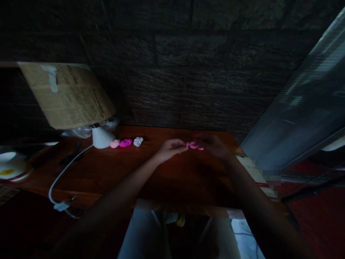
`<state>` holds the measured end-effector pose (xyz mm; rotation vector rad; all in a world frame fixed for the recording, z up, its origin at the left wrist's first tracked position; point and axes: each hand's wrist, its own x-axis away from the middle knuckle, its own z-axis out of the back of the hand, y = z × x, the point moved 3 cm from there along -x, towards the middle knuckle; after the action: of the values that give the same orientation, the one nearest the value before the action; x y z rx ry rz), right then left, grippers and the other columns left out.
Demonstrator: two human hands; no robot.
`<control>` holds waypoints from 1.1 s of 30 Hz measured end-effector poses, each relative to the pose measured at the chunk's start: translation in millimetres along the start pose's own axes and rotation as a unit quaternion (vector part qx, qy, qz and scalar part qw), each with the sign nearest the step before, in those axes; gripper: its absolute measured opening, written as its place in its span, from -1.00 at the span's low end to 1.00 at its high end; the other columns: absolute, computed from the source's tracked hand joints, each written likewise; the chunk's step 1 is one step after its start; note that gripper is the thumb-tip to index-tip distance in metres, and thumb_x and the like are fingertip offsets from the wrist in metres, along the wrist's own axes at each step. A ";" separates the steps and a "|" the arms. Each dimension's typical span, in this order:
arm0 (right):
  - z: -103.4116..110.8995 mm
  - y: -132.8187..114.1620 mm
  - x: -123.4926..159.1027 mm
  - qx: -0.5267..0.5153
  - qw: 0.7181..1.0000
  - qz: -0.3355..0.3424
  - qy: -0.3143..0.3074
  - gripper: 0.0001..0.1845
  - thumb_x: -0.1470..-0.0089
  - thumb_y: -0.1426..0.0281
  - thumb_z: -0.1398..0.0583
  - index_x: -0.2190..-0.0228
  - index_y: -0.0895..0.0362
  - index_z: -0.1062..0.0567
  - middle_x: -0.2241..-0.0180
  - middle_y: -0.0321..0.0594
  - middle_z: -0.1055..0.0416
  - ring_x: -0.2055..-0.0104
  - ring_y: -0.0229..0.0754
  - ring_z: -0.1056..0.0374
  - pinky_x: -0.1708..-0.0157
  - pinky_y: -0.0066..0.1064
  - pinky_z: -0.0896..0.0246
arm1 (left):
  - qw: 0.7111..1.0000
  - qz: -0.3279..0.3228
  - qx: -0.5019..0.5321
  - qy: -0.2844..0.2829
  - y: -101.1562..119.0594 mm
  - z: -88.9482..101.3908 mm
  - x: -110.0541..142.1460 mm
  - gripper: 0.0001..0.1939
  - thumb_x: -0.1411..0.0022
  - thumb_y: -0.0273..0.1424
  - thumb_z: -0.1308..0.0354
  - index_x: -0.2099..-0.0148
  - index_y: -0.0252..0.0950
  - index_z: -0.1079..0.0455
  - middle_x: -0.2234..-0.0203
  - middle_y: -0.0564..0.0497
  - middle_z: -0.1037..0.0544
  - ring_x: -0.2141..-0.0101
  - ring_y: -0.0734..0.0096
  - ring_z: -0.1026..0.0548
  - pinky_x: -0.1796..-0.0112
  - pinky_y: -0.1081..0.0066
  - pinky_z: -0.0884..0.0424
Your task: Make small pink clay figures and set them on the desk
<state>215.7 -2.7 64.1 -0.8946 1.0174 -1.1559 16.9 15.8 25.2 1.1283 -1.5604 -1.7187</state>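
Note:
Over the wooden table, my left hand (171, 149) pinches the left end of a small, crumpled pink piece (193, 145), thin and folded, perhaps paper or cloth. Close against its right end is my right hand (212, 144), fingers curled onto it, though they are dark and smeared. To the left, in a row on the table, lie three crumpled lumps: a pale pink lump (115, 144), a magenta lump (125, 143) and a white lump (138, 141). What they are made of is hard to make out in this dim light.
A lamp with a newsprint shade (72, 97) and white base (101, 138) stands left on the table (172, 183); its white cord (60, 176) hangs over the front edge. A white cup (12, 167) is far left. Papers (254, 172) lie right. A dark brick wall (172, 79) rises behind.

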 end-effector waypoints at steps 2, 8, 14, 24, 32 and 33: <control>-16.0 1.7 -24.0 -0.033 0.999 0.003 0.012 -0.53 0.14 -0.02 -0.39 0.35 0.11 -0.59 0.40 -0.14 -0.59 0.42 -0.13 -0.47 0.38 -0.29 -0.42 | 1.000 -0.003 0.007 0.016 0.5 2.7 0.1 -0.53 0.14 -0.10 -0.53 0.31 -0.35 -0.55 0.44 0.02 -0.61 0.43 0.53 -0.48 0.34 0.46 -0.37; -27.3 11.0 -21.1 -0.078 0.996 0.039 -0.002 -0.49 0.03 -0.07 -0.33 0.33 0.14 -0.63 0.47 -0.22 -0.53 0.53 -0.29 -0.29 0.50 -0.41 -0.22 | 0.998 -0.020 0.023 0.052 -5.3 8.4 -6.1 -0.58 0.14 -0.14 -0.54 0.34 -0.33 -0.55 0.40 0.01 -0.65 0.40 0.52 -0.51 0.27 0.44 -0.42; -22.8 16.2 -7.4 -0.083 0.992 0.024 -0.090 -0.54 0.04 0.05 -0.38 0.21 0.12 -0.67 0.30 -0.16 -0.60 0.36 -0.20 -0.41 0.33 -0.34 -0.33 | 0.997 -0.014 0.010 0.070 -11.3 10.9 -8.3 -0.63 0.13 -0.17 -0.53 0.35 -0.30 -0.56 0.34 -0.02 -0.67 0.29 0.43 -0.57 0.13 0.34 -0.46; -38.3 17.6 -3.8 -0.094 0.991 0.050 -0.082 -0.56 0.00 0.00 -0.37 0.25 0.08 -0.68 0.28 -0.16 -0.61 0.35 -0.19 -0.43 0.31 -0.31 -0.39 | 0.992 -0.014 -0.032 0.121 -4.1 11.3 -5.6 -0.66 0.08 -0.16 -0.49 0.34 -0.26 -0.53 0.36 0.00 -0.65 0.31 0.41 -0.55 0.27 0.38 -0.45; -39.7 14.9 -2.4 -0.102 0.992 0.054 -0.045 -0.54 0.05 -0.04 -0.40 0.29 0.08 -0.70 0.27 -0.13 -0.64 0.31 -0.16 -0.47 0.33 -0.33 -0.38 | 0.992 -0.041 -0.050 0.107 -10.6 12.0 -6.5 -0.74 0.00 -0.23 -0.46 0.33 -0.27 -0.54 0.34 -0.02 -0.65 0.27 0.39 -0.57 0.15 0.30 -0.48; -40.0 15.1 -2.2 -0.095 0.993 0.057 -0.044 -0.52 0.04 -0.05 -0.39 0.29 0.08 -0.70 0.29 -0.13 -0.64 0.33 -0.16 -0.46 0.33 -0.32 -0.38 | 0.992 -0.043 -0.056 0.107 -10.8 12.1 -6.5 -0.74 0.00 -0.24 -0.46 0.34 -0.27 -0.54 0.34 -0.02 -0.66 0.28 0.39 -0.57 0.14 0.30 -0.48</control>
<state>181.7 0.6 38.2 -1.0156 1.1051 -0.9274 11.1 29.4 15.8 1.2925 -1.2866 -1.6574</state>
